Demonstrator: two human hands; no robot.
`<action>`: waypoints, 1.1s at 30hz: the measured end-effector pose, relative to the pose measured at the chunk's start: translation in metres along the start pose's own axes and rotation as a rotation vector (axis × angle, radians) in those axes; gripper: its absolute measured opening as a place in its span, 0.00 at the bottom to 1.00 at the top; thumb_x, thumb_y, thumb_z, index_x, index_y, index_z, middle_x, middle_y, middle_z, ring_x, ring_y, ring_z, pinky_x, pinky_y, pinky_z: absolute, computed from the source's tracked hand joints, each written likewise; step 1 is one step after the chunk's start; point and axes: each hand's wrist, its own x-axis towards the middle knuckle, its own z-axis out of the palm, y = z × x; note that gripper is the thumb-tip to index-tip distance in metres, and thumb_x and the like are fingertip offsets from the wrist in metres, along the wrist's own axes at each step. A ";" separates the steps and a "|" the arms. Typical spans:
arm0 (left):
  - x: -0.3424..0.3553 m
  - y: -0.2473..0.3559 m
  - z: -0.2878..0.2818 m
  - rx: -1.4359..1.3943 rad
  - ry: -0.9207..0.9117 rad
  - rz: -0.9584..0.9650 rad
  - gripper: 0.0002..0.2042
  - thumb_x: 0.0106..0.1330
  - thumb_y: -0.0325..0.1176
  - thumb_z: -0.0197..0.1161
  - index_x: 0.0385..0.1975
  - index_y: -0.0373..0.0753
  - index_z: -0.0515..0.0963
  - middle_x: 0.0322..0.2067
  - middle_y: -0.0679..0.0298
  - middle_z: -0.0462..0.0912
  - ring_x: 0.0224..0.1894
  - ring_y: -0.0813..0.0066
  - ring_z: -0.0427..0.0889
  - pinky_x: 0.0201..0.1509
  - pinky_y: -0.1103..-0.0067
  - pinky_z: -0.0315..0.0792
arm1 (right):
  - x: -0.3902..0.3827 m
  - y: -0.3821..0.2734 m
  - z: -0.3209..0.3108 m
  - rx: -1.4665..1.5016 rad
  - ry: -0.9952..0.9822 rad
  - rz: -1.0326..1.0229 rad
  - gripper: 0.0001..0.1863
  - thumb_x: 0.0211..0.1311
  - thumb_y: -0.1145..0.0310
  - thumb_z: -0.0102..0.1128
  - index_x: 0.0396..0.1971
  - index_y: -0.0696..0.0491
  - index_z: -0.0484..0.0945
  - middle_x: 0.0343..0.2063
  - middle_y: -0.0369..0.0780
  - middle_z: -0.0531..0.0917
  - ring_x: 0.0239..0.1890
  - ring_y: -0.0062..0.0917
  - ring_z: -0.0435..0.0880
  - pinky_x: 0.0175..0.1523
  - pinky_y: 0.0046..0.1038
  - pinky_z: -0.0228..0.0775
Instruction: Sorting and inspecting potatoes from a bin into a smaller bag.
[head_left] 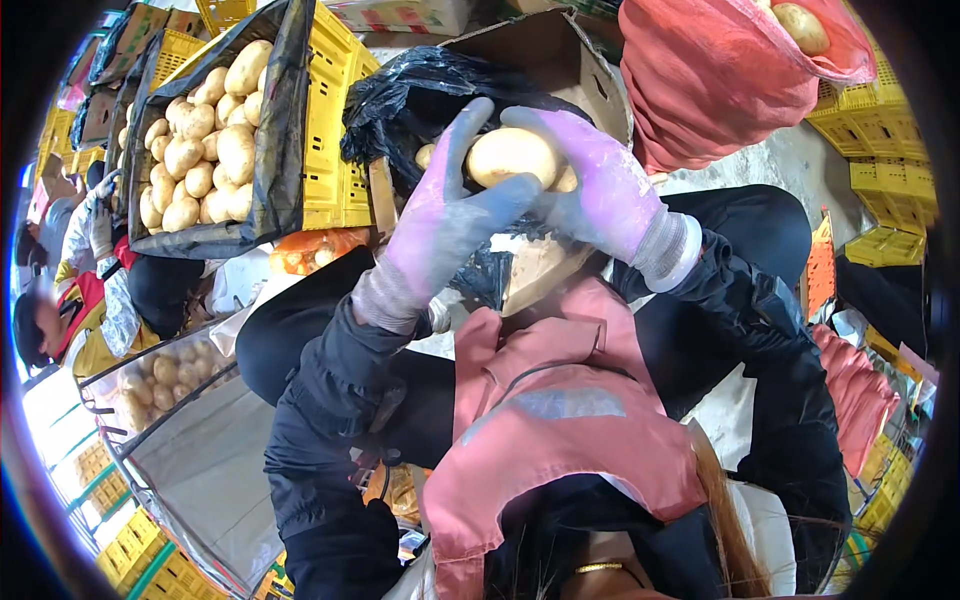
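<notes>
A large pale potato point(513, 158) is held up between my two gloved hands, above an open cardboard box point(535, 55) lined with a black plastic bag point(415, 85). My left hand point(440, 215), in a purple and grey glove, curls round its left side, the thumb lying along its lower edge. On the other side, my right hand point(605, 180), gloved alike, rests its fingers on the potato's upper right. Parts of other potatoes show just behind, one point(425, 156) beside my left fingers. My right fingertips are partly hidden.
At left, a yellow crate point(335, 120) with black lining holds many potatoes point(200, 140). A red mesh sack point(710, 75) with a potato point(800, 28) on top stands at upper right. Stacked yellow crates point(885, 185) line the right. Another person point(100, 290) sits at far left.
</notes>
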 end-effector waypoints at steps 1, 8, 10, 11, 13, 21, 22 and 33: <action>0.001 -0.001 0.001 0.066 0.007 0.072 0.32 0.71 0.33 0.67 0.73 0.36 0.62 0.61 0.58 0.74 0.55 0.72 0.80 0.56 0.77 0.80 | -0.001 -0.002 0.000 -0.033 -0.010 -0.018 0.37 0.53 0.66 0.78 0.64 0.53 0.74 0.54 0.47 0.81 0.57 0.39 0.82 0.63 0.37 0.73; 0.014 -0.006 -0.022 -0.526 -0.088 -0.097 0.27 0.80 0.51 0.51 0.70 0.39 0.65 0.60 0.56 0.78 0.55 0.65 0.84 0.51 0.74 0.82 | 0.010 -0.009 -0.011 0.740 -0.062 0.300 0.32 0.64 0.67 0.69 0.67 0.58 0.71 0.55 0.38 0.80 0.57 0.21 0.78 0.65 0.27 0.69; 0.014 -0.009 -0.026 -0.603 -0.117 -0.107 0.26 0.82 0.50 0.46 0.71 0.39 0.64 0.62 0.55 0.77 0.57 0.60 0.83 0.55 0.70 0.83 | 0.013 -0.008 -0.015 0.621 -0.083 0.250 0.30 0.65 0.67 0.69 0.66 0.58 0.72 0.55 0.38 0.80 0.57 0.21 0.78 0.65 0.26 0.69; 0.014 -0.010 -0.026 -0.634 -0.111 -0.119 0.26 0.82 0.50 0.46 0.71 0.39 0.65 0.62 0.55 0.77 0.58 0.60 0.83 0.56 0.68 0.83 | 0.013 -0.008 -0.016 0.560 -0.080 0.230 0.30 0.65 0.67 0.68 0.65 0.58 0.73 0.55 0.38 0.80 0.57 0.21 0.78 0.65 0.26 0.69; 0.013 -0.012 -0.025 -0.700 -0.103 -0.148 0.26 0.82 0.49 0.46 0.70 0.39 0.65 0.63 0.55 0.76 0.60 0.59 0.81 0.60 0.65 0.82 | 0.012 -0.008 -0.016 0.496 -0.018 0.171 0.25 0.66 0.66 0.69 0.60 0.58 0.78 0.53 0.38 0.82 0.56 0.21 0.80 0.63 0.26 0.71; 0.009 -0.011 -0.022 -0.700 -0.107 -0.105 0.24 0.81 0.47 0.49 0.69 0.38 0.66 0.62 0.56 0.77 0.58 0.59 0.82 0.60 0.65 0.81 | 0.009 -0.015 -0.014 0.300 0.075 0.074 0.18 0.68 0.64 0.67 0.52 0.60 0.82 0.45 0.37 0.86 0.49 0.20 0.83 0.58 0.25 0.73; 0.008 -0.013 -0.022 -0.722 -0.134 -0.105 0.24 0.81 0.46 0.48 0.68 0.38 0.67 0.61 0.56 0.78 0.58 0.60 0.82 0.59 0.65 0.81 | 0.011 -0.015 -0.015 0.344 0.080 0.122 0.18 0.69 0.63 0.66 0.52 0.59 0.82 0.43 0.37 0.87 0.48 0.20 0.83 0.56 0.25 0.74; -0.002 -0.009 0.008 -0.608 -0.235 -0.464 0.29 0.74 0.53 0.63 0.62 0.36 0.72 0.44 0.61 0.84 0.40 0.70 0.87 0.41 0.75 0.84 | 0.025 -0.008 -0.007 1.008 0.118 0.283 0.19 0.77 0.60 0.55 0.56 0.57 0.79 0.26 0.36 0.81 0.34 0.21 0.85 0.43 0.26 0.81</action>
